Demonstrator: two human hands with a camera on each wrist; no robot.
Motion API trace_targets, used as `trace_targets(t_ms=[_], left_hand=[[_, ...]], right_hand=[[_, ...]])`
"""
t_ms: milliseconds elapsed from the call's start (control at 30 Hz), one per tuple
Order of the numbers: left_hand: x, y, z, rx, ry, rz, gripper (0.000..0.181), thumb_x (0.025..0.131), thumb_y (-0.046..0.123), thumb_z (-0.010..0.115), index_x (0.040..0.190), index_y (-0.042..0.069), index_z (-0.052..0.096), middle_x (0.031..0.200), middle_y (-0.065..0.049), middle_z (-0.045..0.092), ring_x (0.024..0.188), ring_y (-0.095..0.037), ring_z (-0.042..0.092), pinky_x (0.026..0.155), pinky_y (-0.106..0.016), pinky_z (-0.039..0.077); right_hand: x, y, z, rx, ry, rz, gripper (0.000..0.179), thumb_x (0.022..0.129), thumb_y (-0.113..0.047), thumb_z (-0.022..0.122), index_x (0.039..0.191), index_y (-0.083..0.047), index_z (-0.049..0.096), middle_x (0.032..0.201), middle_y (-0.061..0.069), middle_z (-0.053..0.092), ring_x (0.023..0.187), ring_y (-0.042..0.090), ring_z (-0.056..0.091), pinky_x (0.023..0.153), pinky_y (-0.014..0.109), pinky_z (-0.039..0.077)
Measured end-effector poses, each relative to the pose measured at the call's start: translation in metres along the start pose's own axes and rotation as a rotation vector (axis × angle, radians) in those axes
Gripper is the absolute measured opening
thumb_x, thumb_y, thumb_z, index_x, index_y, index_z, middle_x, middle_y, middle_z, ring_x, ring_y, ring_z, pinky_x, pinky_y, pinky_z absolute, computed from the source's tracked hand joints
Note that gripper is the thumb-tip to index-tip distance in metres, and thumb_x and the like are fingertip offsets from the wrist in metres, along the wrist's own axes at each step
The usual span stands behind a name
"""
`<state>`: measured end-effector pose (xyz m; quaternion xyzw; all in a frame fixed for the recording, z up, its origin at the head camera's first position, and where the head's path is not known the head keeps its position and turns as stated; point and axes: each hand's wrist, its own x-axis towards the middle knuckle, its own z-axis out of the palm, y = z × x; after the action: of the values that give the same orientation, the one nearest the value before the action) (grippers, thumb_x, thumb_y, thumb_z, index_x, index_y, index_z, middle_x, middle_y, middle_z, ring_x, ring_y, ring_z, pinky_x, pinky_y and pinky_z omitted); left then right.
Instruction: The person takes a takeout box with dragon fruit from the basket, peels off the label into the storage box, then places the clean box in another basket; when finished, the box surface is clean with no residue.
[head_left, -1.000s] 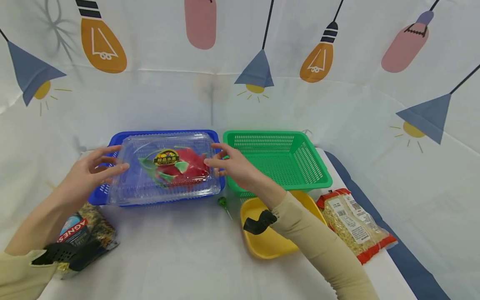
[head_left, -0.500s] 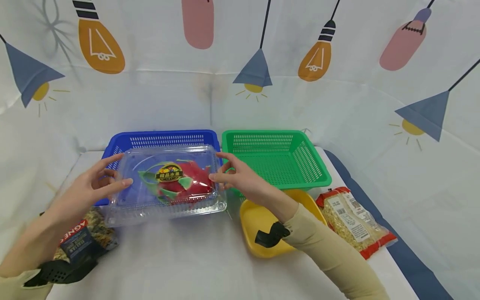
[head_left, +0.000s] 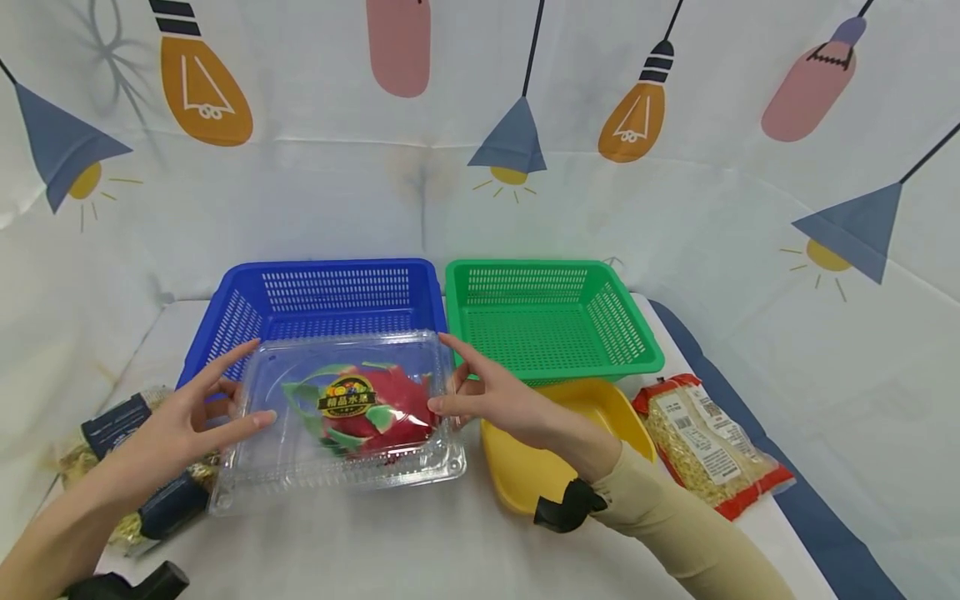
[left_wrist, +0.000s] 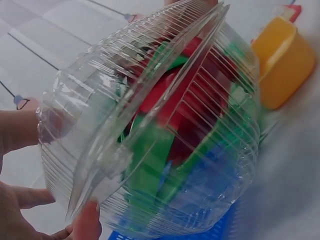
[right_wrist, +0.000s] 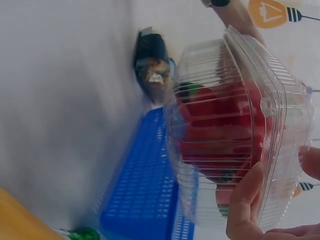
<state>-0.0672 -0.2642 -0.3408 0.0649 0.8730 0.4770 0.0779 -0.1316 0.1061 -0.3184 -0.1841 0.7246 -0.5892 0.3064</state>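
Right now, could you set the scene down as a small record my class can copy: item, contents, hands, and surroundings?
Item: clear plastic box with a black-and-gold sticker
Contents: red-and-green dragon fruit
Left hand: grips the box's left end
Right hand: grips the box's right end
Behind box: blue basket
Right of blue basket: green basket
Right side: yellow bowl; red-edged bag
Left side: dark-labelled bag, partly hidden by the left arm

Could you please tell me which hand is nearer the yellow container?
The right hand. It holds the right end of the clear box, close to the yellow container; the left hand holds the opposite end, farther to the left.
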Motion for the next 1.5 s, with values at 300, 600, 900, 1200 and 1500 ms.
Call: trace_targets(t_ms=[300,600,900,1200,1500], left_hand=[[-0.012,-0.006,0.015,-0.017,-0.007,0.017,0.083,0.098,0.017,0.065,0.160,0.032,0.012,0.106,-0.011,0.038,0.064,-0.016,0.045,0.049,-0.033,0.041],[-0.023,-0.020,0.029,-0.022,-0.031,0.042,0.080,0.097,0.016,0.066,0.158,0.029,0.017,0.102,-0.009,0.038,0.073,-0.014,0.047,0.054,-0.032,0.037],[-0.027,-0.038,0.048,-0.127,-0.112,-0.062,0.085,0.096,0.015,0.068,0.159,0.021,0.010,0.103,-0.011,0.035,0.073,-0.010,0.047,0.055,-0.033,0.042],[-0.022,-0.046,0.062,-0.122,-0.140,-0.127,0.089,0.093,0.022,0.072,0.157,0.021,0.010,0.102,-0.012,0.037,0.077,-0.008,0.048,0.055,-0.033,0.046],[-0.011,-0.055,0.062,-0.153,-0.156,-0.147,0.090,0.092,0.022,0.073,0.157,0.021,0.011,0.101,-0.011,0.036,0.079,-0.011,0.049,0.059,-0.036,0.054]], right_hand=[[-0.012,0.012,0.004,-0.031,-0.024,0.030,0.084,0.094,-0.022,0.071,0.159,-0.031,0.017,0.102,0.008,0.048,0.082,0.020,0.062,0.082,0.033,0.054],[-0.018,0.030,0.008,-0.058,-0.037,0.058,0.085,0.091,-0.023,0.074,0.157,-0.030,0.021,0.107,0.011,0.046,0.082,0.025,0.069,0.083,0.036,0.054],[-0.017,0.054,0.013,-0.126,-0.042,0.084,0.086,0.090,-0.023,0.075,0.158,-0.022,0.021,0.105,0.011,0.049,0.084,0.023,0.066,0.079,0.032,0.053],[-0.009,0.073,0.015,-0.226,-0.044,0.067,0.089,0.091,-0.021,0.074,0.159,-0.018,0.018,0.096,0.009,0.054,0.075,0.017,0.060,0.069,0.026,0.051],[0.000,0.077,0.015,-0.271,-0.051,0.063,0.090,0.093,-0.020,0.071,0.161,-0.013,0.011,0.097,0.012,0.055,0.081,0.019,0.057,0.072,0.027,0.049]])
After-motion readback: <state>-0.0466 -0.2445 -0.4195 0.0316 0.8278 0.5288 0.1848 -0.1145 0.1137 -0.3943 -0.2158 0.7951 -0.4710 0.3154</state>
